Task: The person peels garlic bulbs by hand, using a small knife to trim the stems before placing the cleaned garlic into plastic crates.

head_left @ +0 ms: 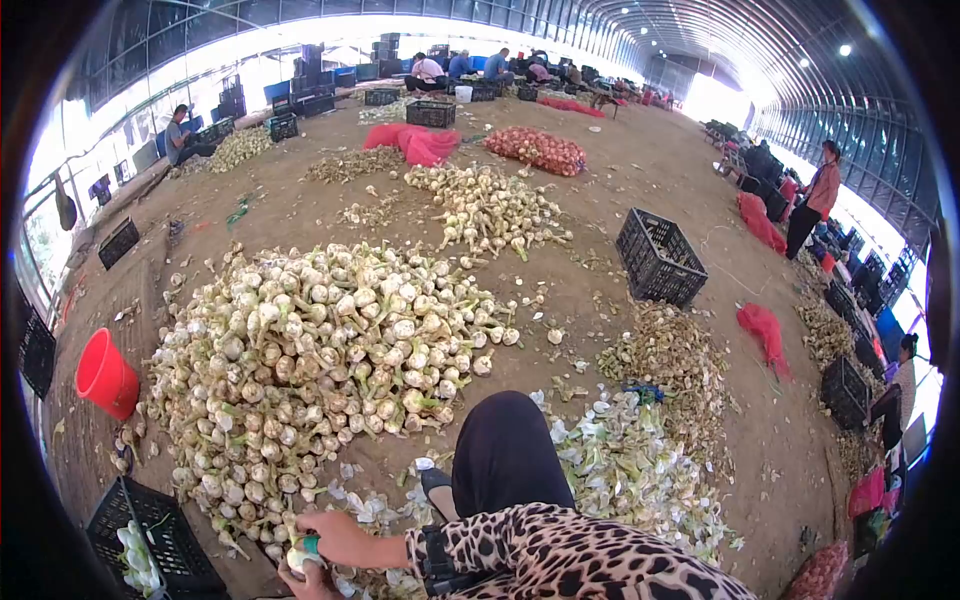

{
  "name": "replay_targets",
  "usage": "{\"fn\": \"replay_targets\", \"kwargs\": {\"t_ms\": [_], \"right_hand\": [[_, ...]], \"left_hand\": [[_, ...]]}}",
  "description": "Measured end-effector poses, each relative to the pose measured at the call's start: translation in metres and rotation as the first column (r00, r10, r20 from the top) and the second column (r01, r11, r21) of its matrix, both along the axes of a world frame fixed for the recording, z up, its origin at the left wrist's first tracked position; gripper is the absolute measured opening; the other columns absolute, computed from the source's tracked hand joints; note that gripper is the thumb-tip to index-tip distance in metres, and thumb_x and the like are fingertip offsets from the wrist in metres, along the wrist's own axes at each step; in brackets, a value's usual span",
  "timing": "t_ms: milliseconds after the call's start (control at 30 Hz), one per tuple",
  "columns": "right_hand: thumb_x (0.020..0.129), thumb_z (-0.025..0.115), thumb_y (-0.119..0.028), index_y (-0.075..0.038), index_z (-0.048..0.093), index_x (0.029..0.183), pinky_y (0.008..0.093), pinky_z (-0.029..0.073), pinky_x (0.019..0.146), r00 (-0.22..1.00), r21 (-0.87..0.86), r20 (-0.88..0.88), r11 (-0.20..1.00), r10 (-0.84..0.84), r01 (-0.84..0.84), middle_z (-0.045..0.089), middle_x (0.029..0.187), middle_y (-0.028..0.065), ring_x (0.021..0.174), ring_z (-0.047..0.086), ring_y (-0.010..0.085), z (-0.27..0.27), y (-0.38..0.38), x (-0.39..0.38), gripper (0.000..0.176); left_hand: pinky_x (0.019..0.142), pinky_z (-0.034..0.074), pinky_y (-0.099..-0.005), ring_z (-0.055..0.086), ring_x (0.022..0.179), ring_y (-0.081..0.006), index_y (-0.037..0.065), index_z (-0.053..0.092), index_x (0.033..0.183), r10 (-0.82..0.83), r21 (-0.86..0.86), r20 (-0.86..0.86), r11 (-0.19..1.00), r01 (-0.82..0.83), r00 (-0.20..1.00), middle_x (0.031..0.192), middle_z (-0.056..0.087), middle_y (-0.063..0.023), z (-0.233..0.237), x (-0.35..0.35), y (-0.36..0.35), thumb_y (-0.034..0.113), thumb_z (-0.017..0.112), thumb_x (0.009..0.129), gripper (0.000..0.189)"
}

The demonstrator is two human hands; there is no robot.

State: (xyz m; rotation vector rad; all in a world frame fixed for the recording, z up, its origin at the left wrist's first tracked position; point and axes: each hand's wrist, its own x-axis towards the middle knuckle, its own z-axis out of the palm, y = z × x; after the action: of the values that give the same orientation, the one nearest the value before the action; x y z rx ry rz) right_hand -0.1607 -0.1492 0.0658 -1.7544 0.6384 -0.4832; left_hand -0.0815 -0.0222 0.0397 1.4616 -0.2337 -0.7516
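Observation:
A big heap of pale bulbs with short stems (330,340) lies on the dirt floor in front of me. At its lower edge my left hand (312,583) has its fingers wrapped round a whitish bulb (299,556). Just above, my right hand (340,538) is closed on something with a green part (312,544), close against that bulb; the rest of this object is hidden. A black crate (185,545) at the lower left holds pale peeled bulbs (138,560). White and green peelings (630,460) lie beside my knee.
A red bucket (108,375) stands left of the heap. Ahead are a smaller bulb pile (490,208), an empty black crate (660,258) and a filled red net sack (536,149). Dry husks (675,370) lie to the right. Several people sit farther off; one person (818,195) stands at the right.

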Motion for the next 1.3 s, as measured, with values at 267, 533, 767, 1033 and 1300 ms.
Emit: {"fn": "replay_targets", "kwargs": {"t_ms": [267,533,767,1033,1300], "right_hand": [[0.078,0.053,-0.002,0.003,0.058,0.108,0.0416,0.047,0.078,0.948,-0.24,0.301,0.97,0.1,-0.026,0.063,0.097,0.0221,0.091,0.06,0.0371,-0.008,0.0,0.005,0.031],[0.086,0.055,-0.013,-0.005,0.059,0.1,0.0345,0.046,0.075,0.931,0.759,0.329,0.631,-0.158,-0.161,0.06,0.087,0.0094,0.081,0.056,0.0189,-0.008,-0.003,0.004,0.017],[0.088,0.05,-0.011,-0.004,0.059,0.096,0.0344,0.048,0.066,0.862,0.848,0.2,0.522,-0.467,0.086,0.058,0.092,0.0068,0.077,0.058,0.0208,-0.044,-0.065,-0.004,0.014],[0.08,0.059,-0.011,-0.006,0.061,0.106,0.0387,0.045,0.086,0.957,-0.4,-0.097,0.87,0.273,-0.289,0.06,0.109,0.0152,0.101,0.055,0.0334,0.014,-0.031,-0.02,0.027],[0.069,0.061,-0.005,-0.005,0.062,0.095,0.0376,0.048,0.071,0.984,-0.585,0.114,0.81,0.137,-0.045,0.062,0.09,0.0106,0.084,0.059,0.0296,0.016,-0.002,-0.003,0.025]], "left_hand": [[0.045,0.036,-0.0212,0.047,0.062,-0.0093,0.005,0.048,0.121,-0.192,-0.181,-0.122,0.969,0.169,0.974,0.093,0.057,-0.0037,-0.026,0.013,0.025,0.023,0.05,0.095,0.031],[0.092,0.045,-0.0311,0.056,0.104,-0.0194,0.0,0.051,0.118,-0.173,-0.463,-0.507,0.881,-0.097,0.845,0.114,0.058,-0.0106,0.018,-0.003,-0.005,0.016,0.05,0.088,0.034],[0.081,0.054,-0.0342,0.058,0.104,-0.0226,0.003,0.045,0.127,-0.405,-0.593,-0.48,0.804,0.052,0.778,0.117,0.057,-0.0099,0.008,0.014,0.017,0.007,0.064,0.077,0.054],[0.089,0.045,-0.0376,0.053,0.107,-0.0237,0.008,0.039,0.126,-0.181,-0.53,-0.475,0.84,-0.116,0.861,0.117,0.053,-0.0089,0.017,0.015,0.006,0.012,0.069,0.075,0.059],[0.095,0.041,-0.0355,0.05,0.11,-0.0217,0.01,0.039,0.122,-0.167,-0.535,-0.443,0.838,-0.11,0.881,0.117,0.05,-0.0083,0.013,0.01,0.005,0.004,0.061,0.08,0.048]]}}
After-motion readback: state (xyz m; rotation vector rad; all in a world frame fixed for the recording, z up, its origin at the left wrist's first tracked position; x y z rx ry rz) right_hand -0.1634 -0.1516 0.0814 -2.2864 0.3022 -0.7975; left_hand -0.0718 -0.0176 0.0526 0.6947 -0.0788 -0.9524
